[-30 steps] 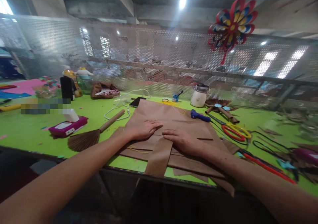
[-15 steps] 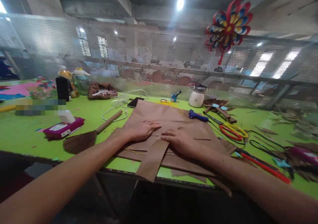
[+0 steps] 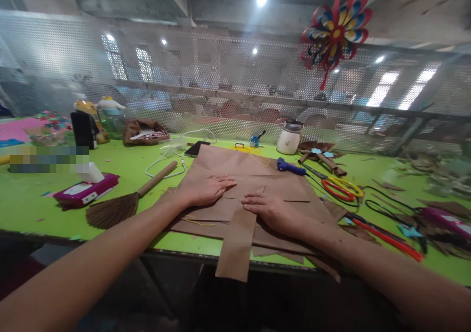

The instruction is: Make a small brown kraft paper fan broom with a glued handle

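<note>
Hands [image 3: 210,190] [image 3: 274,210], 2, on brown paper [image 3: 225,161], with 1 strip [image 3: 237,246], 1 glue gun [image 3: 292,168]

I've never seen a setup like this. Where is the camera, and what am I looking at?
There is no machine here: these are a person's bare hands, seen from one camera worn on the head, looking forward and down. The green table bears brown paper in the middle. The left hand lies flat on it, holding nothing visible. The right hand rests its fingers on a paper strip that hangs past the table edge; whether it grips it, I cannot tell. To the left lie a small broom and a purple box; to the right, a blue glue gun and scissors.
</note>
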A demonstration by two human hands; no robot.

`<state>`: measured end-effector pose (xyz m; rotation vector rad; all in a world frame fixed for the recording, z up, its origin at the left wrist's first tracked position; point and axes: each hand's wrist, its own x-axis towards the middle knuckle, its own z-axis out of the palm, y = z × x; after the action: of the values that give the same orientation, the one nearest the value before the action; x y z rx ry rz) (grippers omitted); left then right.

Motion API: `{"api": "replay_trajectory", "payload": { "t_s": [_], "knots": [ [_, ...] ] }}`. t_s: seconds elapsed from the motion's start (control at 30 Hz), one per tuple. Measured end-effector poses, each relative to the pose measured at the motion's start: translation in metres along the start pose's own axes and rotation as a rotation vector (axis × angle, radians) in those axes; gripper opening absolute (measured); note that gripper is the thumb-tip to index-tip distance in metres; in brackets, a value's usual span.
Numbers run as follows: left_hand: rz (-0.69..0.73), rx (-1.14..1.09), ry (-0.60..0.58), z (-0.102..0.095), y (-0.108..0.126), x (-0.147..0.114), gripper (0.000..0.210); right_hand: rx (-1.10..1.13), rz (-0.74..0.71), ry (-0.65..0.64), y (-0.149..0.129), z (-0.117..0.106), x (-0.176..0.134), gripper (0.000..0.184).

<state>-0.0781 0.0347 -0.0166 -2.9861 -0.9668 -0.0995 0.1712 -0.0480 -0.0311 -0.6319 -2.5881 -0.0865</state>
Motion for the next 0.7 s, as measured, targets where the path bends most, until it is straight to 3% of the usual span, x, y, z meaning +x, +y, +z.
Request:
{"api": "replay_trajectory", "payload": {
  "t_s": [0.23, 0.43, 0.7],
  "knots": [
    [-0.003, 0.024, -0.010, -0.002, 0.002, 0.000, 0.047, 0.177, 0.020, 0.091, -0.014, -0.015, -0.034, 0.037],
    [-0.010, -0.003, 0.021, -0.002, 0.001, 0.001, 0.046, 0.379, 0.081, 0.081, -0.023, -0.028, -0.063, 0.035],
    [0.005, 0.027, 0.016, -0.003, 0.000, 0.001, 0.046, 0.325, 0.198, -0.143, -0.016, -0.060, -0.059, 0.042]
  ]
}}
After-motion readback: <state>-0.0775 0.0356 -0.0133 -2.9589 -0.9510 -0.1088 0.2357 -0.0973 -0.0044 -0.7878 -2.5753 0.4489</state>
